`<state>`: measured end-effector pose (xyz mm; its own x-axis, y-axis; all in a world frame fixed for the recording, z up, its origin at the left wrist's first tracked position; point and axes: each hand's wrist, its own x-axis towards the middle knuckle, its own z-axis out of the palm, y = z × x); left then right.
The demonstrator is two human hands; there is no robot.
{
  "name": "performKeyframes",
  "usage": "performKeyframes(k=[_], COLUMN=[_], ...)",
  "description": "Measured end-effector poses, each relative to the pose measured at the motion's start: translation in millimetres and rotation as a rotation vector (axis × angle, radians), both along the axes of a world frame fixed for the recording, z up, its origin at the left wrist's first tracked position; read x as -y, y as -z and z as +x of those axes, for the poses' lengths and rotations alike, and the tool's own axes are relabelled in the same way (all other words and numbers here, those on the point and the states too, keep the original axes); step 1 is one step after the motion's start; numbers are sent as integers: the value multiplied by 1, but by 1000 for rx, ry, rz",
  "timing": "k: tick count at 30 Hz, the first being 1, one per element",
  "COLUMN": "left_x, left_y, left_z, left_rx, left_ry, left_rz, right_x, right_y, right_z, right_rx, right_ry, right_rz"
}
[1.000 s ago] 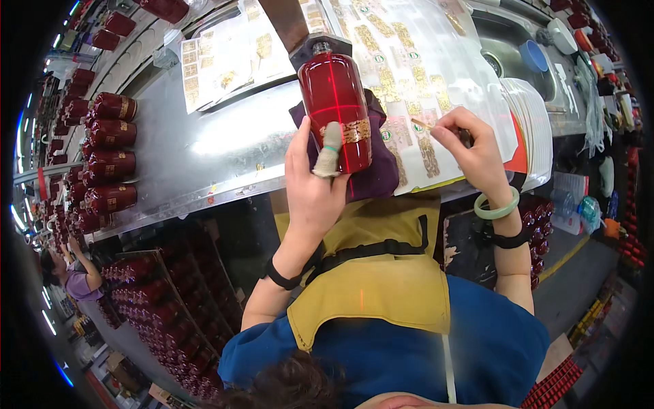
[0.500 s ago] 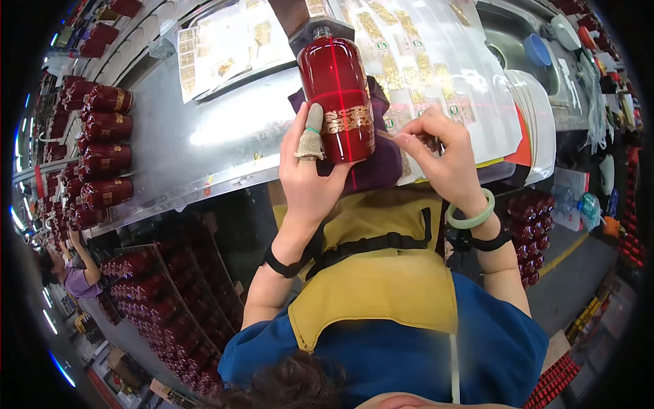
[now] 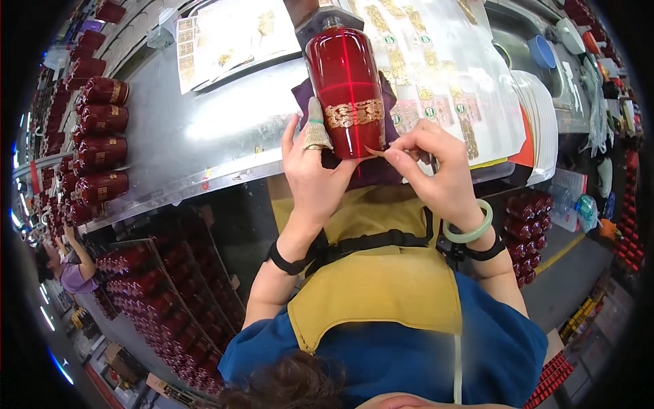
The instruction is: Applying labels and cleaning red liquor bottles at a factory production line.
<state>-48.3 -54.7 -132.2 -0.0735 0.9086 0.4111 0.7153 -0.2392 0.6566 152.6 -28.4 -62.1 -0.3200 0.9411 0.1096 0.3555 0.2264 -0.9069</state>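
Red bottle (image 3: 349, 75) lies, in the head view, over purple cloth (image 3: 303, 97) by the table (image 3: 225, 126) edge, long axis pointing away from the person, neck farthest. Left hand (image 3: 317, 178), loosely curled, holds its base; right hand (image 3: 436, 163) pinches a thin strip (image 3: 374, 151).

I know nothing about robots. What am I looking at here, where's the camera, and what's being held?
There's no robot: these are a person's hands. A wide-lens camera worn on the head looks down, bending straight edges. The left hand, one finger in a cloth cover, touches a red bottle with a gold band; a purple cloth lies beneath. The right hand pinches what looks like a thin strip near the bottle's base. The metal table bears a pale sheet with gold patterned pieces. More red bottles line up at left.
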Motion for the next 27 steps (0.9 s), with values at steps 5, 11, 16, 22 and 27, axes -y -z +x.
performKeyframes(k=[5, 11, 16, 22, 27], left_x=[8, 15, 19, 18, 19], left_y=[0, -10, -6, -8, -7], left_z=[0, -5, 3, 3, 1], left_rx=[241, 677, 829, 954, 916], left_ry=[-43, 229, 175, 195, 205], left_rz=[-173, -312, -337, -370, -363], right_x=[3, 0, -1, -1, 0], right_y=[-2, 18, 21, 25, 23], right_z=[-10, -10, -11, -12, -13], right_rx=[-11, -9, -6, 7, 34], right_ry=[-115, -19, 6, 52, 55], right_rz=[-11, -36, -38, -26, -49])
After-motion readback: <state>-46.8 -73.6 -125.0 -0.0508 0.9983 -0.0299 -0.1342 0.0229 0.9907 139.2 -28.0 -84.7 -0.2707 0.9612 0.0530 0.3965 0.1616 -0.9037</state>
